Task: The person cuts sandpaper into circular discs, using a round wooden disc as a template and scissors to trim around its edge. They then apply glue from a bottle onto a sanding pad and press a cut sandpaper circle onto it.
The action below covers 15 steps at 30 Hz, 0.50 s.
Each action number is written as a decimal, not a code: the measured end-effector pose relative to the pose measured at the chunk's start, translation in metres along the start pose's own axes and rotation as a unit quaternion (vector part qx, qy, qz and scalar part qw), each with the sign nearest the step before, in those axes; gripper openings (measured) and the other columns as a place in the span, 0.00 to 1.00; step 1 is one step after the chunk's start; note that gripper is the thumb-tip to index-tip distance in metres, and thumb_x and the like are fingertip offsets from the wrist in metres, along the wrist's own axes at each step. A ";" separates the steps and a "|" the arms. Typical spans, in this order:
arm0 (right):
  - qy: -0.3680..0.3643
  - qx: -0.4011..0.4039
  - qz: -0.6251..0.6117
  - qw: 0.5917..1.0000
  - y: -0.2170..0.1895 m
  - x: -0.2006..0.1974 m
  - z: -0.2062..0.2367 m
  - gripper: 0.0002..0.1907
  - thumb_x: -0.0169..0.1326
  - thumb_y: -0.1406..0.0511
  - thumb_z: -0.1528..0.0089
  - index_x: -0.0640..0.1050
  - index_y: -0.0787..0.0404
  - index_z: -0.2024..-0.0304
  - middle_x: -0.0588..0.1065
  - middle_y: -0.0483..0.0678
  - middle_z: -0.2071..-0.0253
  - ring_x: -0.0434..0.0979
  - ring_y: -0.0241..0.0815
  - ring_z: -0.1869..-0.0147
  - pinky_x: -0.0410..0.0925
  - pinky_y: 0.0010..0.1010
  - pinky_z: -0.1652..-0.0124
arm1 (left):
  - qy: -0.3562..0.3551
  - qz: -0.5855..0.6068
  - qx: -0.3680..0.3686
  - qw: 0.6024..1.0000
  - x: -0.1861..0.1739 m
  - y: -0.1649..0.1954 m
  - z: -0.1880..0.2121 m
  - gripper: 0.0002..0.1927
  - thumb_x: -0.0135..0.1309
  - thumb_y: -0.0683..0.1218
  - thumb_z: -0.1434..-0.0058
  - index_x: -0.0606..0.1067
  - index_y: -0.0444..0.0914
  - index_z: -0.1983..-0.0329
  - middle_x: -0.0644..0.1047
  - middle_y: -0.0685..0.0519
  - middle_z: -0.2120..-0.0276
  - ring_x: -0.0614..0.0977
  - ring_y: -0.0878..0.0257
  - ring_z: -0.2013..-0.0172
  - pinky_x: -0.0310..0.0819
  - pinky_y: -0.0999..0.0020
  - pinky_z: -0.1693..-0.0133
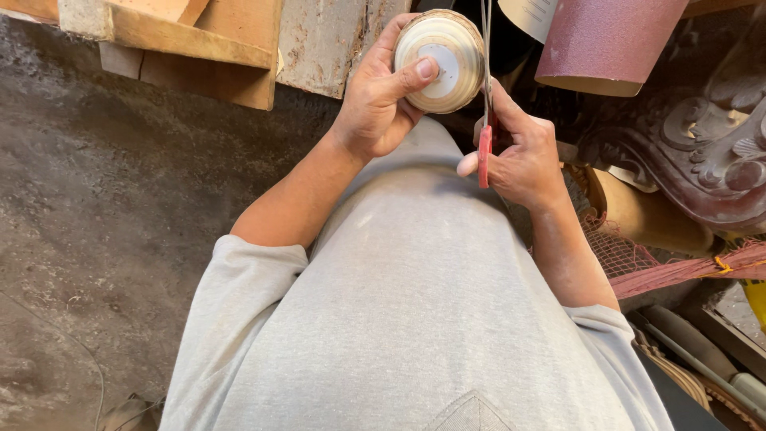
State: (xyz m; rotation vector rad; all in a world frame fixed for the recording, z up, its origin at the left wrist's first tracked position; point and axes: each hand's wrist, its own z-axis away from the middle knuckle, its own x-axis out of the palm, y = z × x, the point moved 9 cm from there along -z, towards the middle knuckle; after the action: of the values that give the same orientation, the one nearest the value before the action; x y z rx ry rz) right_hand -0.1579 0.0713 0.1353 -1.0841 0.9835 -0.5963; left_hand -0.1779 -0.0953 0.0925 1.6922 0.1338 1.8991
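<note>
A: Head view, looking straight down. Left hand [375, 100] is wrapped around a round turned wooden piece [440, 60], cream-coloured with ringed grooves, thumb pressed across its flat face, held up in front of the chest.

B: And the right hand [519, 156] is closed on red-handled scissors [484, 120], the thin blades pointing up just beside the wooden piece's right edge. I cannot tell whether the blades touch it.

A: If I had to judge, the thumb pinning the face is the right idea: it stops the piece turning while the blade tip works at the rim.

B: Agreed, and I'd keep that tip angled away from the left fingers; they sit very near.

A: Around them: a roll of reddish sandpaper [606, 40] at top right, a dark carved wooden ornament [710, 152] below it, red netting [638, 259] by the right forearm.

B: Wooden planks [199, 48] top left, dusty grey floor [96, 223] beneath. Grey shirt fills the foreground.
</note>
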 end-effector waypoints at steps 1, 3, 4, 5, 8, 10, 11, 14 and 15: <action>0.000 0.000 0.009 1.000 -0.001 0.000 -0.001 0.56 0.73 0.48 0.47 0.65 0.63 0.24 0.71 0.40 0.69 0.68 0.28 0.65 0.70 0.21 0.59 | 0.000 -0.003 0.001 1.000 0.000 0.001 0.000 0.23 0.59 0.39 0.28 0.64 0.40 0.34 0.75 0.50 0.44 0.79 0.61 0.44 0.79 0.59 0.41; -0.001 -0.007 0.012 1.000 -0.005 0.000 -0.002 0.56 0.72 0.48 0.46 0.65 0.63 0.23 0.71 0.40 0.69 0.69 0.28 0.65 0.70 0.21 0.59 | 0.000 -0.004 -0.001 1.000 0.001 0.001 0.000 0.23 0.59 0.39 0.28 0.64 0.40 0.35 0.75 0.50 0.44 0.79 0.60 0.43 0.79 0.58 0.41; 0.000 -0.013 0.006 1.000 -0.006 -0.001 -0.002 0.56 0.72 0.47 0.46 0.64 0.63 0.23 0.70 0.40 0.68 0.69 0.28 0.65 0.69 0.21 0.59 | -0.001 -0.003 -0.004 1.000 0.001 0.001 0.001 0.23 0.59 0.39 0.28 0.64 0.40 0.35 0.75 0.50 0.44 0.79 0.59 0.42 0.79 0.58 0.41; 0.001 -0.021 0.001 1.000 -0.008 -0.002 -0.002 0.56 0.72 0.47 0.46 0.64 0.63 0.23 0.70 0.40 0.68 0.69 0.28 0.64 0.69 0.21 0.59 | -0.003 -0.003 -0.006 1.000 0.001 0.001 0.000 0.23 0.59 0.39 0.28 0.64 0.41 0.35 0.75 0.50 0.44 0.79 0.59 0.41 0.79 0.58 0.41; -0.016 -0.017 -0.025 0.999 -0.005 -0.003 -0.002 0.59 0.68 0.44 0.50 0.64 0.62 0.23 0.68 0.40 0.69 0.67 0.28 0.66 0.66 0.21 0.62 | -0.015 -0.016 -0.008 1.000 0.003 0.002 0.001 0.24 0.60 0.39 0.28 0.65 0.39 0.33 0.75 0.50 0.45 0.78 0.61 0.43 0.78 0.60 0.39; -0.005 -0.017 -0.008 1.000 -0.001 -0.002 -0.002 0.58 0.69 0.43 0.49 0.65 0.62 0.24 0.69 0.40 0.69 0.67 0.28 0.66 0.67 0.22 0.62 | -0.011 -0.016 -0.012 1.000 0.002 0.002 0.001 0.24 0.60 0.39 0.29 0.65 0.40 0.34 0.75 0.49 0.44 0.79 0.59 0.42 0.78 0.59 0.40; 0.001 -0.017 0.002 1.000 0.000 -0.002 -0.002 0.58 0.70 0.43 0.48 0.65 0.62 0.24 0.70 0.40 0.69 0.68 0.28 0.65 0.68 0.22 0.62 | -0.010 -0.015 -0.015 1.000 0.002 0.001 0.001 0.23 0.60 0.39 0.29 0.65 0.40 0.34 0.75 0.49 0.44 0.79 0.59 0.41 0.79 0.59 0.41; 0.040 0.003 -0.047 0.998 0.010 0.000 -0.002 0.54 0.68 0.43 0.44 0.66 0.61 0.24 0.74 0.40 0.66 0.74 0.26 0.64 0.72 0.20 0.60 | -0.017 0.006 -0.014 1.000 0.005 -0.003 0.000 0.23 0.59 0.38 0.28 0.65 0.40 0.34 0.75 0.50 0.46 0.79 0.60 0.43 0.78 0.60 0.39; 0.034 0.005 -0.079 0.996 0.012 0.002 -0.002 0.55 0.69 0.42 0.44 0.64 0.62 0.24 0.73 0.40 0.66 0.73 0.27 0.64 0.72 0.20 0.59 | -0.012 0.012 -0.004 1.000 0.005 -0.003 -0.001 0.23 0.59 0.38 0.28 0.65 0.40 0.34 0.75 0.50 0.46 0.79 0.59 0.44 0.78 0.59 0.40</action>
State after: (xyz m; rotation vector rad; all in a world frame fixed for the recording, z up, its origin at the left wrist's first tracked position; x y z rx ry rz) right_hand -0.1593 0.0733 0.1235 -1.1467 0.9569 -0.7704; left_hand -0.1782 -0.0906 0.0952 1.7182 0.0977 1.8938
